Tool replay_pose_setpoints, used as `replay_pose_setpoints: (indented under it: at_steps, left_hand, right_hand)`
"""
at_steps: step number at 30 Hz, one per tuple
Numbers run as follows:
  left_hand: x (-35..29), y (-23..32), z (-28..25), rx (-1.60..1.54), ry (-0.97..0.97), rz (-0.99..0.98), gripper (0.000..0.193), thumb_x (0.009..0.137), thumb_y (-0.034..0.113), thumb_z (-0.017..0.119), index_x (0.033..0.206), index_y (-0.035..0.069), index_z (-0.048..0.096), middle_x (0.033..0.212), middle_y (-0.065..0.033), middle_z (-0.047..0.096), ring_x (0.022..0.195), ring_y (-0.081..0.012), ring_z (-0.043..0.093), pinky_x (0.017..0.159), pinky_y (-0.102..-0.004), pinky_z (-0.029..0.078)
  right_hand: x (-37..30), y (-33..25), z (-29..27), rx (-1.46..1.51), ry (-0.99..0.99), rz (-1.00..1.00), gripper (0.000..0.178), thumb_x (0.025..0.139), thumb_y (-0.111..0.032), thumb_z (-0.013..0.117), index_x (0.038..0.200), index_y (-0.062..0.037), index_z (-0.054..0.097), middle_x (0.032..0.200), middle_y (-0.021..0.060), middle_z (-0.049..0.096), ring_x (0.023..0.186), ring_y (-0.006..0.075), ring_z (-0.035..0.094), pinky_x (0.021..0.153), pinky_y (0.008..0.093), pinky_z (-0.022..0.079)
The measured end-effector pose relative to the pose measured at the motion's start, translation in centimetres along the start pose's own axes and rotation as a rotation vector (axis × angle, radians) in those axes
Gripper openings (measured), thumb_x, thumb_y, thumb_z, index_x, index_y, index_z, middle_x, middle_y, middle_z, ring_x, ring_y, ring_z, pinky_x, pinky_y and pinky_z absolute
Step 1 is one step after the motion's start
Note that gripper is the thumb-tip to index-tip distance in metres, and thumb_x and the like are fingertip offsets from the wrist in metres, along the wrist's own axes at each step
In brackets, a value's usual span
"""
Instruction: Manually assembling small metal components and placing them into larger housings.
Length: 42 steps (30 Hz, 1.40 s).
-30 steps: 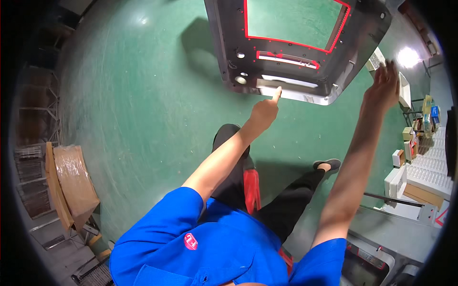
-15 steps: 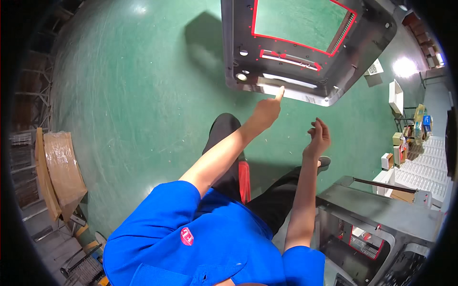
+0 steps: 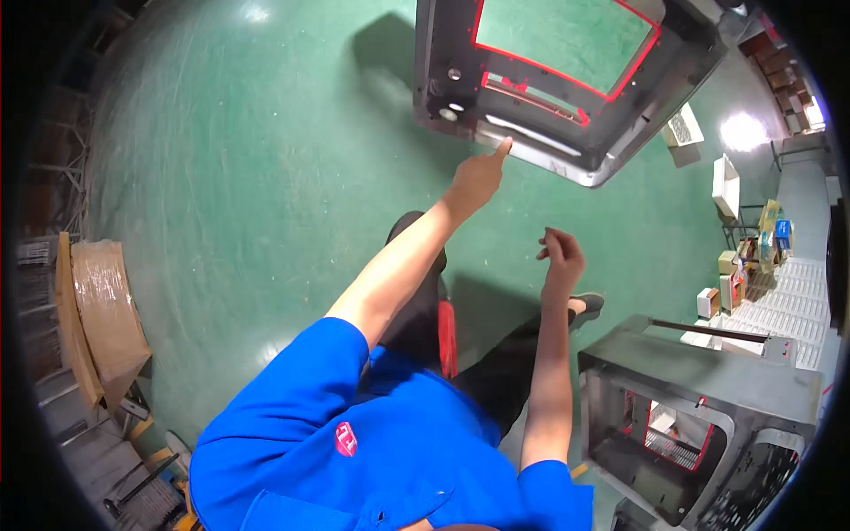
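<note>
The left hand [image 3: 478,177] points one outstretched finger onto the lower rim of a grey sheet-metal frame with a red-edged opening [image 3: 567,88], which stands on the green floor [image 3: 221,195] ahead. The right hand [image 3: 560,257] hangs free, fingers loosely curled, clamped on nothing. Judging by the contact, a light, steady fingertip along that rim suits best. Two grey metal housings show — this one, and another grey cabinet [image 3: 699,398] at right.

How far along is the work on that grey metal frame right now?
Little looks finished. The grey metal frame stands on the green floor, its red-edged opening showing floor through it. In hand: the left hand has its forefinger on the frame's lower edge. The right hand hangs loosely curled in the air, holding nothing. A second grey housing sits at lower right, untouched.
</note>
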State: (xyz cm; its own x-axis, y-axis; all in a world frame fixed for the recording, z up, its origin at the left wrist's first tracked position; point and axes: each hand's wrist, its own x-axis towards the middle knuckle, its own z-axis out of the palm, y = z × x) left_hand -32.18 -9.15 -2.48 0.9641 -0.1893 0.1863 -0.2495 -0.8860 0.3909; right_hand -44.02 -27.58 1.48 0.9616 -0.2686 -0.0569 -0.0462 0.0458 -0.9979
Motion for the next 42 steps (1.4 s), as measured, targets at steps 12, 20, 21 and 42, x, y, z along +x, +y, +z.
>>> replay_pose_setpoints:
  at_steps: [12, 20, 21, 42]
  left_hand:
    - [-0.6, 2.3, -0.5, -0.009, -0.009, 0.000, 0.062, 0.082, 0.004, 0.046, 0.141, -0.001, 0.028, 0.076, -0.0151, 0.062, 0.068, -0.0309, 0.063, 0.059, -0.0427, 0.049]
    - [-10.9, 7.9, 7.0, -0.593, 0.084, -0.006, 0.052, 0.080, 0.006, 0.046, 0.131, 0.004, 0.046, 0.083, -0.0219, 0.064, 0.073, -0.0330, 0.064, 0.065, -0.0473, 0.049]
    - [-13.4, 8.1, 8.9, -0.627, 0.267, 0.077, 0.049, 0.080, 0.006, 0.045, 0.128, 0.003, 0.050, 0.080, -0.0202, 0.065, 0.068, -0.0298, 0.064, 0.061, -0.0447, 0.049]
    - [-44.1, 33.2, 4.1, -1.838, -0.556, -0.585, 0.050, 0.098, 0.047, 0.035, 0.075, 0.010, 0.059, 0.058, 0.0016, 0.050, 0.044, -0.0066, 0.039, 0.039, -0.0223, 0.026]
  right_hand:
    - [-8.1, -0.3, -4.9, -0.123, -0.121, 0.050, 0.012, 0.085, -0.006, 0.060, 0.091, 0.0032, 0.066, 0.075, 0.0075, 0.062, 0.060, 0.0101, 0.055, 0.054, 0.0235, 0.045]
    - [-12.2, -0.5, -8.7, -0.192, -0.272, 0.038, 0.013, 0.084, -0.006, 0.061, 0.093, 0.0040, 0.065, 0.076, 0.0090, 0.064, 0.059, 0.0116, 0.057, 0.054, 0.0253, 0.048]
    - [-12.7, 0.1, -8.8, -0.204, -0.320, 0.052, 0.015, 0.083, -0.006, 0.064, 0.094, 0.0047, 0.065, 0.077, 0.0089, 0.064, 0.062, 0.0123, 0.059, 0.055, 0.0251, 0.050]
    - [-35.3, -4.9, -25.1, -0.999, -0.393, -0.224, 0.024, 0.073, -0.023, 0.064, 0.088, -0.0050, 0.068, 0.086, 0.0148, 0.063, 0.084, 0.0306, 0.062, 0.074, 0.0401, 0.048]
